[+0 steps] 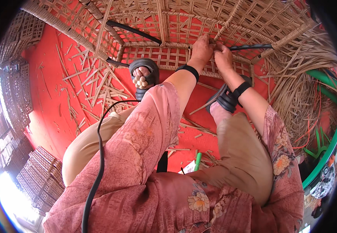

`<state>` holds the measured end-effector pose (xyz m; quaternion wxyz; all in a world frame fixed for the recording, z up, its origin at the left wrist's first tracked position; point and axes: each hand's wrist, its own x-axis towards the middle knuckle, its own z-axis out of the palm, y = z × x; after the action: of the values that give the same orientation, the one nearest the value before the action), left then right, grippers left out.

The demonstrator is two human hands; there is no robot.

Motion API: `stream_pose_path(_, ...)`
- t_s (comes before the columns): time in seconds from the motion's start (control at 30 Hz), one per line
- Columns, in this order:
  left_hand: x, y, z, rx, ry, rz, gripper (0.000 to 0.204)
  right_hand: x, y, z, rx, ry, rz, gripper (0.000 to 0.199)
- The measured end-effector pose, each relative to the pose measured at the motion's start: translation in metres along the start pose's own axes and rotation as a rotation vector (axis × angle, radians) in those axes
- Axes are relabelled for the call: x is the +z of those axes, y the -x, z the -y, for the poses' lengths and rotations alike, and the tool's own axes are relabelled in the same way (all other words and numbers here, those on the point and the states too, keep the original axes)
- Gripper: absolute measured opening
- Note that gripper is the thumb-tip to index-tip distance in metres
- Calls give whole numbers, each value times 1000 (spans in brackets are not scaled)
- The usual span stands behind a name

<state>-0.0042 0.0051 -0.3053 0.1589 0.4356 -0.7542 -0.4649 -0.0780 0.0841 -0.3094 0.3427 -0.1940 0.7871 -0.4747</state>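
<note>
A large open-weave wicker piece (250,39) of tan strips, with wrapped edges and ribs, stands in front of me. My left hand (202,49) is against its wrapped lower rail, fingers bent together. Close beside it, my right hand (223,56) has its fingers closed in a pinch where a wrapped upright rib (229,21) meets the rail. Whatever the fingertips hold is hidden or too small to make out. Black bands circle both wrists. A dark rod (250,47) runs along the wicker to the right of my hands, and another dark rod (134,32) slants on the left.
Cut strip pieces (106,87) litter the red floor covering (48,105). Long loose strips (292,87) are heaped at right, near a green rim (323,159). My sandalled feet flank the work. Woven panels (40,178) stand at left. A black cable (100,155) crosses my lap.
</note>
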Motion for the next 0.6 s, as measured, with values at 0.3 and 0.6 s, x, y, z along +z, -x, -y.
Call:
stream_pose_path(0.3,-4,0,-3,-3,18,38,25,-11,-2,-1,-171,218,98,55)
stream_pose_path(0.6,-4,-1,7,-14,-2,114,29,-25,11,16,-275,516,187,65)
